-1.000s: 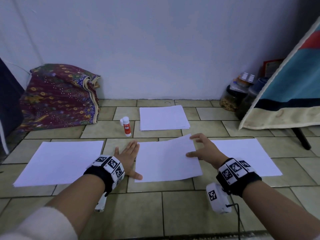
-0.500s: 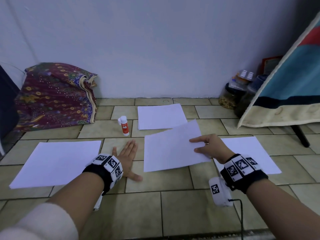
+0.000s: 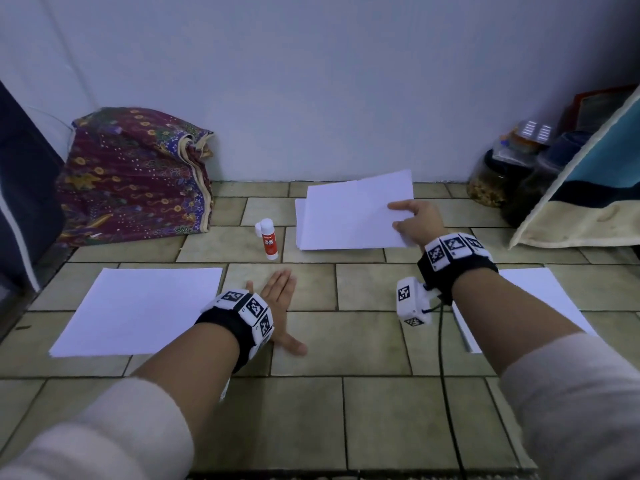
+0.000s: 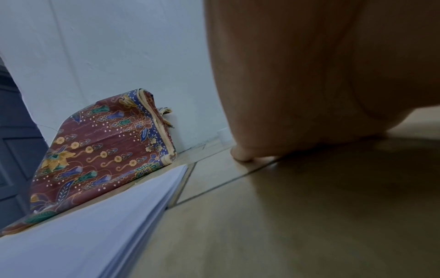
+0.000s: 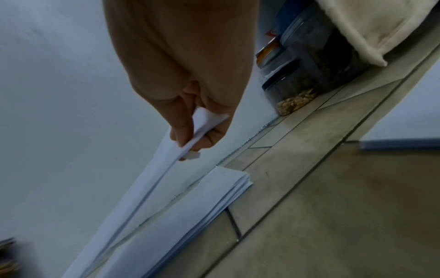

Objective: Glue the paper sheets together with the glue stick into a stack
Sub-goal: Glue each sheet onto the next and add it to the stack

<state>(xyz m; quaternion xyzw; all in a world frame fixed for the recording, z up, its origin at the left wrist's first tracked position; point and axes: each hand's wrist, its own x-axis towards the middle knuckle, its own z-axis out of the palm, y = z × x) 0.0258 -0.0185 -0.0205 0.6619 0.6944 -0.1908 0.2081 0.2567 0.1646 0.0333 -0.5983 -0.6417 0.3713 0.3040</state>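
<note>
**Sheet held over the far pile, glue stick standing untouched**

Right hand (image 3: 417, 221) out toward the wall, thumb on top and fingers (image 5: 183, 131) beneath, pinching the right edge of a white paper sheet (image 3: 360, 209). Sheet held tilted above the pile of paper (image 3: 332, 242) lying on the floor (image 3: 374, 393) by the wall; in the right wrist view, clearly apart from the pile (image 5: 190, 216) at the gripped end, sloping down toward it further along. Whether the sheet's far end touches the pile: cannot tell.

Left hand (image 3: 277, 303) flat on the tiles, fingers straight and spread, thumb out to the side, holding nothing. From the left wrist view, palm and a fingertip (image 4: 243, 156) pressed to the floor, with the edge of the left paper (image 4: 147, 203) just beside.

Glue stick (image 3: 268, 239) upright on the floor, white cap on, red label, just left of the far pile and ahead of the left hand, touched by neither hand.

Left paper (image 3: 138, 310) lying flat on the tiles left of the left wrist. Another white paper (image 3: 540, 289) flat on the right, partly hidden under the right forearm.

Patterned folded cloth (image 3: 135, 174) against the wall at far left. Jars (image 3: 491, 181) in the far right corner, beside a blue and cream cloth (image 3: 588, 202) hanging down.
</note>
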